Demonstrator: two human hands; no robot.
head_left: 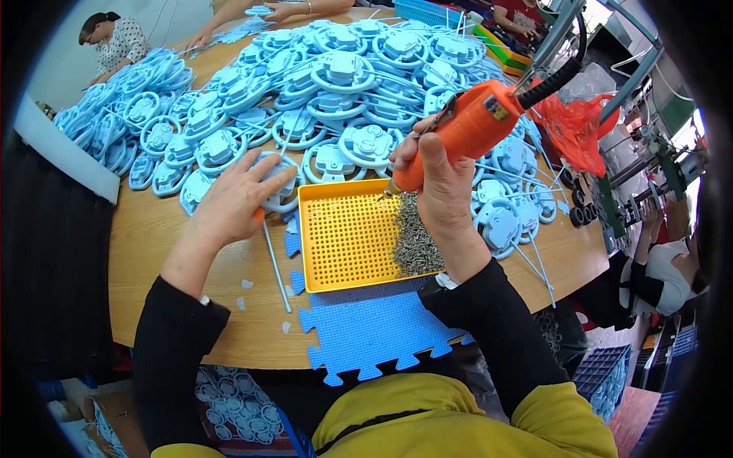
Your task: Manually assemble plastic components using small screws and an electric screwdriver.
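Note:
My left hand grips a light-blue plastic steering wheel at the near edge of a large heap, its fingers spread over the rim. A small orange bit shows by the thumb. From under that hand a thin light-blue rod runs toward me across the table. My right hand is wrapped around an orange electric screwdriver. Its tip points down and left over a yellow perforated tray. Silver screws lie piled in the tray's right part.
A blue foam mat lies under the tray. Light-blue wheels heap across the table's far side. A black cable rises from the screwdriver. A red plastic bag is at right. Other people work beyond the table.

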